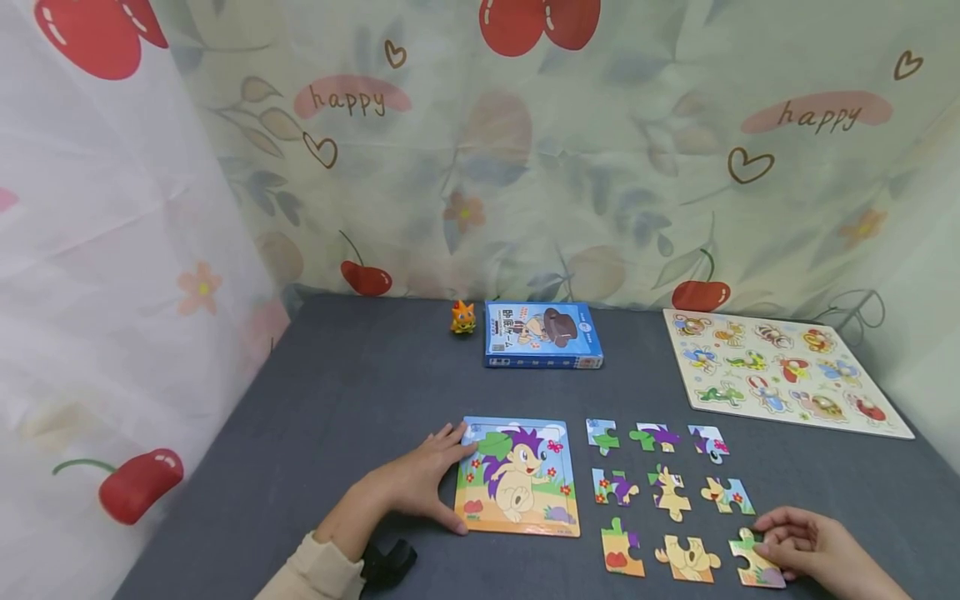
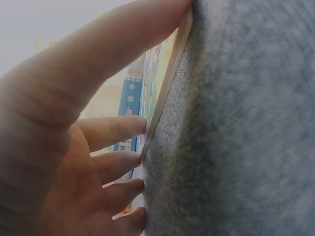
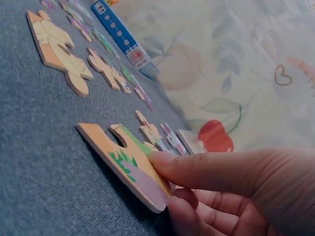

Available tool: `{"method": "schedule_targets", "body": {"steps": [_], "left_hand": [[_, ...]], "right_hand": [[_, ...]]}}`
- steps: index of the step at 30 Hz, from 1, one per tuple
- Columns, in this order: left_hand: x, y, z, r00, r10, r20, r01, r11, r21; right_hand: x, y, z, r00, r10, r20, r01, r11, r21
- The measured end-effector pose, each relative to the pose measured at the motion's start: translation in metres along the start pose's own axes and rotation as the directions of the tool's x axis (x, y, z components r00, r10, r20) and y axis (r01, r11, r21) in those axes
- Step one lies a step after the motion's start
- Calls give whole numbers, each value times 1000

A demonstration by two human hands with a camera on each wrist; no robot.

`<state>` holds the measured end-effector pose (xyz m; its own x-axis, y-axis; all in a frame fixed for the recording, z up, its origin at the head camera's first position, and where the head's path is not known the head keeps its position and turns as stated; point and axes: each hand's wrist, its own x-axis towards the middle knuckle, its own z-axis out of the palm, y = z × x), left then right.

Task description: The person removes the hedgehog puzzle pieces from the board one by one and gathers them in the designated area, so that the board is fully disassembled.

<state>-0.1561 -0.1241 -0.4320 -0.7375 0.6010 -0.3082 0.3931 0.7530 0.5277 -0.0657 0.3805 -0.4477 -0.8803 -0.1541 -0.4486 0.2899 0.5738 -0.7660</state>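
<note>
My left hand (image 1: 420,479) rests at the left side of a square hedgehog picture board (image 1: 525,527). Its thumb is at the lower left corner and its fingers spread along the upper left edge. In the left wrist view these fingers (image 2: 115,132) are fairly straight beside the board's thin edge. My right hand (image 1: 813,542) pinches a jigsaw piece (image 1: 761,575) with green grass and a purple patch, at the bottom right of the loose pieces. The right wrist view shows the thumb (image 3: 172,162) on top of this piece and fingertips under its side.
Several other jigsaw pieces (image 1: 686,560) lie in rows right of the board. Behind stand a blue box (image 1: 543,333) and a small orange figurine (image 1: 463,317). A white insect puzzle board (image 1: 787,375) lies at the back right. Patterned curtains (image 1: 465,167) enclose the dark table (image 1: 360,375).
</note>
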Motion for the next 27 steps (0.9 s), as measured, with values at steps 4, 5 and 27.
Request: {"method": "schedule_targets", "body": {"steps": [4,5,27], "left_hand": [[-1,0,0,1000,-3,3,3,1000,-3],[-1,0,0,1000,-3,4,3,1000,-5],[0,2,0,1000,-9,3,9,1000,-20]], "right_hand": [[0,-4,3,998,41,-52,-42,999,-26],[0,-5,5,996,56,-76,-58,998,-36],[-10,-5,13,995,-93,-37,82,968,-235]]}}
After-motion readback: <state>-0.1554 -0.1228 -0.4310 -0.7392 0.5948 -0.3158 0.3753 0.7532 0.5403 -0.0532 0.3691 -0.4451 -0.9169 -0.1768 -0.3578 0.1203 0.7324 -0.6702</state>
